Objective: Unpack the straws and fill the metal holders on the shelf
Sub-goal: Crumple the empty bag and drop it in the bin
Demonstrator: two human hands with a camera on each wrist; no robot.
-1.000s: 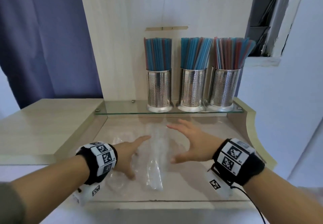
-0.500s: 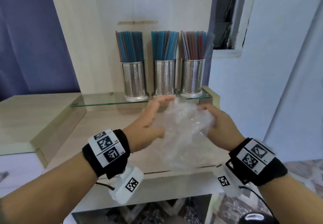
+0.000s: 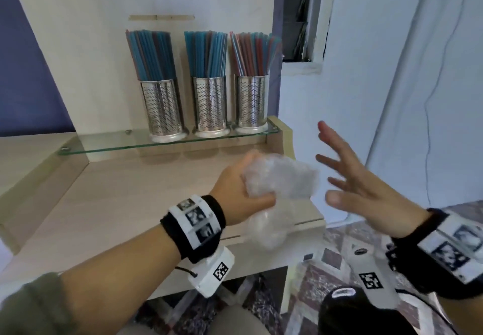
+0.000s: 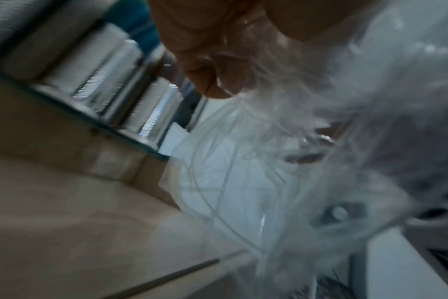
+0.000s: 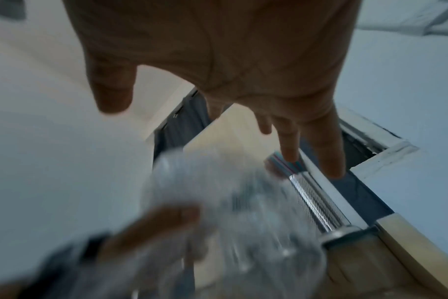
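Three perforated metal holders stand in a row on the glass shelf (image 3: 104,148): the left holder (image 3: 163,111), the middle holder (image 3: 210,107) and the right holder (image 3: 251,102). Each is packed with upright blue and red straws (image 3: 206,53). My left hand (image 3: 241,191) grips a crumpled clear plastic wrapper (image 3: 281,177) above the counter's right front corner. The same wrapper (image 4: 307,161) fills the left wrist view, under my curled fingers (image 4: 212,66). To the right of the wrapper my right hand (image 3: 347,177) is spread, holding nothing; its fingers (image 5: 289,137) are straight.
The pale wooden counter (image 3: 125,204) lies under the shelf, with a raised ledge (image 3: 34,177) on the left. A white wall (image 3: 392,99) and a patterned floor (image 3: 339,243) are to the right. A dark round object (image 3: 342,308) sits low at the frame's bottom.
Both hands lifted the clear wrapper off the counter and bunched it. Now the right hand has let go and spread away to the right, while the left keeps the crumpled wrapper.
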